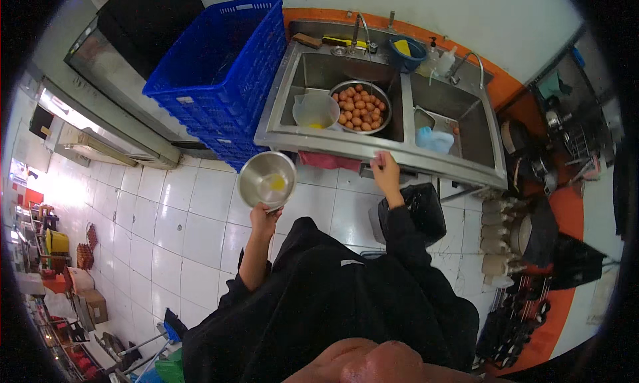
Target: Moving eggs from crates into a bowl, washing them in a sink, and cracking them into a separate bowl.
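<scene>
My left hand [263, 218] grips the rim of a stainless steel bowl [249, 183], which is tilted and has a small pool of yellow liquid [277, 182], maybe egg, inside. My right hand [387, 176] is near the front edge of the steel double sink [344, 144]; its fingers are bent and slightly blurred, and I see nothing in them. In the left basin, a metal bowl heaped with brown eggs [358, 108] sits beside a translucent plastic container [315, 111] with something yellow at its bottom.
Blue plastic crates [219, 101] are stacked left of the sink. A black-lined bin [417, 211] stands below my right hand. The right basin holds a light-blue plastic item [434, 139]. A bucket with a yellow sponge [407, 53] and pump bottles [433, 53] stand behind, near the faucet [363, 31].
</scene>
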Tool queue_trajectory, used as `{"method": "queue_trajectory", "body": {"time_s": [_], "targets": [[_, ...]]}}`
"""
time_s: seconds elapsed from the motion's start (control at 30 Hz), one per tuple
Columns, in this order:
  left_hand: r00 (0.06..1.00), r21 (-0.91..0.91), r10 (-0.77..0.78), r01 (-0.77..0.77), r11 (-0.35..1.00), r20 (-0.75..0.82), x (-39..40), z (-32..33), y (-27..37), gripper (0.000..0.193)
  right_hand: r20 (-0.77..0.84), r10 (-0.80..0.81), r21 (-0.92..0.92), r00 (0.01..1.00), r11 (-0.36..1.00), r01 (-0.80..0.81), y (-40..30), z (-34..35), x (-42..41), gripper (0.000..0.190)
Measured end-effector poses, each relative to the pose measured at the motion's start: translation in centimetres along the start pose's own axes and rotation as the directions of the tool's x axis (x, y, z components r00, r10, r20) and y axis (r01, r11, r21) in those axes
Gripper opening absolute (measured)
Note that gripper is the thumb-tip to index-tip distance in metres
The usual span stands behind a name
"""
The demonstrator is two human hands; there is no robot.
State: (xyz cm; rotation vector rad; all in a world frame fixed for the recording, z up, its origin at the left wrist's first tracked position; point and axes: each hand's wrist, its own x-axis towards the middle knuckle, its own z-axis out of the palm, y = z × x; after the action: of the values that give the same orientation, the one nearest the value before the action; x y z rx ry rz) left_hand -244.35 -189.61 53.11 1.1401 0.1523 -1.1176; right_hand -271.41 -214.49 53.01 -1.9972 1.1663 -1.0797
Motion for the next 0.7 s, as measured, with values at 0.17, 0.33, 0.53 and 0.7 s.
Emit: {"method": "queue_trajectory", "body": {"time_s": [0.17,0.33,0.53,0.7], "targets": [[0.995,-0.046,0.029,-0.033,0.998,-0.093,6.2,4.4,2.8,0.032,0.062,0.148,0.083,0.987,0.985,-0.153,4.2,8.2,16.2,0.027],[0.995,0.057,-0.014,0.020,0.998,-0.100,14.1,11.0,6.7,0.027,0.113,-0.105,-0.390,0.988,0.910,0.141,12.9,15.2,23.2,0.023],[0.992,0.118,-0.116,0.122,0.985,-0.057,23.3,17.3,9.2,0.027,0.483,0.247,-0.588,0.840,0.802,0.102,18.6,19.8,28.6,0.027],[0.983,0.157,-0.112,0.135,0.978,-0.148,24.8,20.0,10.7,0.028,0.749,0.347,-0.607,0.564,0.702,0.373,17.1,21.9,32.3,0.027]]}}
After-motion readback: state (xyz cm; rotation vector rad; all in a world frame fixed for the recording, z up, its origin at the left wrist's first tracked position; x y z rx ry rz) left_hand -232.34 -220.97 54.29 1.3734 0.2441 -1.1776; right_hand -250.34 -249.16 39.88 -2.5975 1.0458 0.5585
